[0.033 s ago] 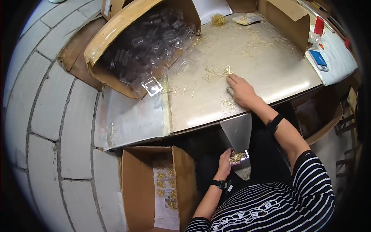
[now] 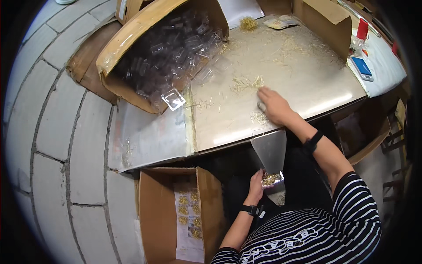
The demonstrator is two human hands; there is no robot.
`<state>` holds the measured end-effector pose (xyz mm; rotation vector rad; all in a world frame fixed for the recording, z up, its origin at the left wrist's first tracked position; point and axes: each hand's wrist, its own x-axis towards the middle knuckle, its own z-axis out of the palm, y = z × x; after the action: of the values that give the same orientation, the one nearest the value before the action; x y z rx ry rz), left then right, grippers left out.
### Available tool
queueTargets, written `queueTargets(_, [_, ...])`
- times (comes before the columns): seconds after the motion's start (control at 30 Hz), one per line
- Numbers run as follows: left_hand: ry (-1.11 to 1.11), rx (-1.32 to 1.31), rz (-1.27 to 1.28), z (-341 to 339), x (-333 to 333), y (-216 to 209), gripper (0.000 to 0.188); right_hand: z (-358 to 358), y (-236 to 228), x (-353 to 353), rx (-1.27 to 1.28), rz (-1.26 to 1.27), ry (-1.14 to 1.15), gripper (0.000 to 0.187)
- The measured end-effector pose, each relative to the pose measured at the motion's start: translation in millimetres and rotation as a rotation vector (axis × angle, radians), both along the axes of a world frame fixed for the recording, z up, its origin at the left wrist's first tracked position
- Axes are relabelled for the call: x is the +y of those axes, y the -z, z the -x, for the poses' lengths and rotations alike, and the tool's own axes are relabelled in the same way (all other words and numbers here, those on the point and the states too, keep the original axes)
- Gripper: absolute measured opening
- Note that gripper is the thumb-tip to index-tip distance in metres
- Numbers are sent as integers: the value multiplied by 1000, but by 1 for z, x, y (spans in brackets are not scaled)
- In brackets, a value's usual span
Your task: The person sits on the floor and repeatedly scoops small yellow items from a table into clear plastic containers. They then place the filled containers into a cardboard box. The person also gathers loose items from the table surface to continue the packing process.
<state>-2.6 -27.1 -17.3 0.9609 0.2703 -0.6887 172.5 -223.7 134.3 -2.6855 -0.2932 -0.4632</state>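
My left hand [image 2: 255, 188] grips a small clear plastic box [image 2: 280, 177] holding thin gold-coloured wire pieces [image 2: 270, 178]. The box is under the lower end of a greyish, see-through chute [image 2: 269, 149] that slopes down from the table's front edge. On the tabletop my right hand [image 2: 276, 107] is open, fingers stretched forward and slightly blurred. Loose gold wire pieces [image 2: 247, 83] lie just beyond its fingertips. A smaller group of wire pieces [image 2: 258, 117] sits between that hand and the chute's top.
A tipped cardboard box [image 2: 105, 57] with many clear plastic boxes [image 2: 176, 48] stands at the table's left. Below, an open carton [image 2: 156, 220] contains several filled boxes on paper. A gold wire heap [image 2: 248, 23] lies far back; a blue device [image 2: 362, 67] is at right.
My right hand has shifted very slightly, its fingertips now a little below the wire pieces. My left hand and the box stay in place.
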Motion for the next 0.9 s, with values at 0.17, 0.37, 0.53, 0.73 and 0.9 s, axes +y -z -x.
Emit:
queueTargets(0.17, [-5, -1, 5, -4, -2, -1, 37, 61, -1, 19, 22, -17, -163, 44])
queueTargets(0.37, [15, 5, -15, -6, -7, -8, 39, 97, -29, 21, -5, -171, -111, 38])
queueTargets(0.53, [13, 41, -39, -9, -6, 4, 36, 52, -21, 23, 78, -296, -133, 36])
queueTargets(0.73, [58, 39, -5, -7, -8, 56, 34, 42, -1, 38, 68, -82, -304, 41])
queueTargets(0.9, [19, 12, 19, -4, -11, 35, 36, 90, 7, 37, -42, -67, -323, 37])
